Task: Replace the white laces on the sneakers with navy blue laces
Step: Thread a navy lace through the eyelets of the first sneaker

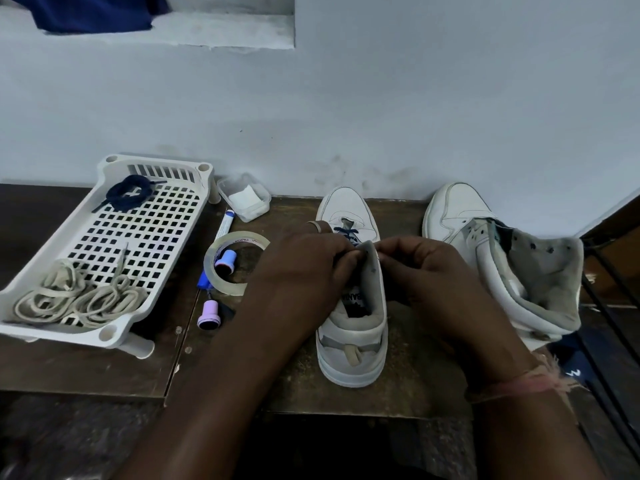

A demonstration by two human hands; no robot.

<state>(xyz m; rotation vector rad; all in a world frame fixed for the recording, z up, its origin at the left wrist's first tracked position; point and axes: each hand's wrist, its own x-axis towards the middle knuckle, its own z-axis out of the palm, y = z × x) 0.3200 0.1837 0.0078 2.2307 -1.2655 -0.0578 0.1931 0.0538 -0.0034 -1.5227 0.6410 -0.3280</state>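
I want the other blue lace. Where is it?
The coiled navy lace lies in the far corner of the white tray, on the left, beyond the white laces.

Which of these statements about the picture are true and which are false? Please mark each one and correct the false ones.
1. Both hands work at the sneaker in the middle. True: the left hand and the right hand pinch at the middle sneaker, where a navy lace is partly threaded.
2. The white laces are still in the sneakers. False: the white laces lie in the white tray.
3. A coiled navy lace lies in the tray. True: the coiled navy lace.
4. The right sneaker already has a navy lace. False: the right sneaker shows no lace.
5. The tape roll stands on the tray. False: the tape roll lies on the table.
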